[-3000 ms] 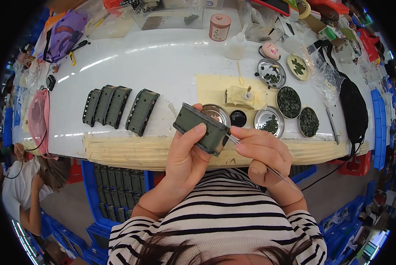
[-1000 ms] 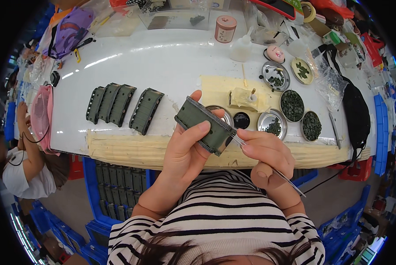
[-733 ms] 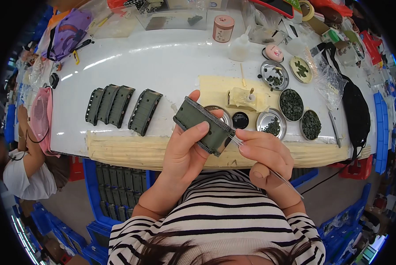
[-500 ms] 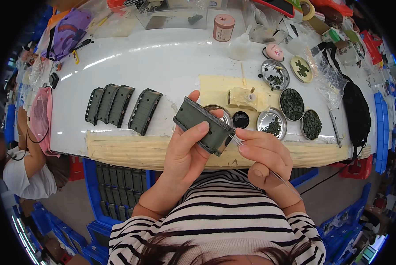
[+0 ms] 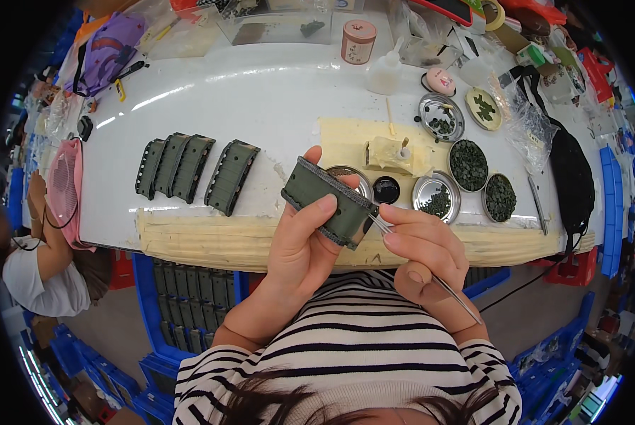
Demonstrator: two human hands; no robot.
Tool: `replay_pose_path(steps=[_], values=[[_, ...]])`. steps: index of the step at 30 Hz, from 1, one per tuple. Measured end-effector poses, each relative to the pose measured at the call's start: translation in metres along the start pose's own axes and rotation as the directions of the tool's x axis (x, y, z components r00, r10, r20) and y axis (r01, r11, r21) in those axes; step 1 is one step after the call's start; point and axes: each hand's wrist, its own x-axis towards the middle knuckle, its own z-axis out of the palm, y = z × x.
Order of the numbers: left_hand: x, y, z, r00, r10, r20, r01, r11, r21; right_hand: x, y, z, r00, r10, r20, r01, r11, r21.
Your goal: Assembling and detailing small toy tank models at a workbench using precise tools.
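My left hand [image 5: 302, 230] is closed around a curved dark green plastic part [image 5: 317, 197], thumb on its face and fingers behind it. Several small holes and a rough grey strip along its upper edge show. In my right hand [image 5: 425, 255] is a pair of metal tweezers [image 5: 456, 296], pinched between thumb and fingers. The tweezers' tips reach the right end of the green part; whether they grip a small piece there is too small to tell. Similar curved green parts [image 5: 183, 168] stand in a row on the left of the table, with one [image 5: 232, 177] slightly apart.
Metal dishes of small green pieces [image 5: 467, 165] stand at the right, near a small black pot [image 5: 386, 190] and a tape-covered block [image 5: 395, 157]. A metal tool [image 5: 537, 205] lies beside a black cloth item [image 5: 571, 180]. Below the padded table edge [image 5: 204, 237] is a blue crate [image 5: 146, 304] of green parts.
The green part in my left hand has shifted very slightly to the right. The rear end of the tweezers has tilted a little; both hands keep their hold.
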Motion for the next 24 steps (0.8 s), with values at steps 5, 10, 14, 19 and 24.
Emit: replay_pose_path(steps=[5, 10, 14, 19, 24], values=[[0.002, 0.004, -0.001, 0.999, -0.05, -0.017, 0.05, 0.999, 0.009, -0.004, 0.008, 0.001, 0.995, 0.051, -0.085, -0.036, 0.984, 0.173], [0.001, 0.02, -0.001, 0.998, 0.012, 0.068, -0.01, 0.999, -0.039, -0.001, 0.004, -0.011, 0.987, 0.088, -0.133, -0.063, 0.981, 0.181], [0.003, 0.027, -0.007, 0.988, 0.037, 0.151, 0.006, 0.962, -0.273, -0.002, 0.002, -0.013, 0.983, 0.101, -0.155, -0.074, 0.983, 0.17], [0.006, 0.023, -0.004, 0.95, -0.185, 0.25, 0.304, 0.715, -0.63, 0.011, -0.01, -0.013, 0.999, 0.012, -0.037, -0.011, 0.999, 0.048], [0.007, 0.019, 0.004, 0.945, -0.236, 0.228, 0.328, 0.667, -0.669, 0.022, -0.015, -0.014, 0.998, -0.041, 0.048, 0.041, 0.999, 0.018]])
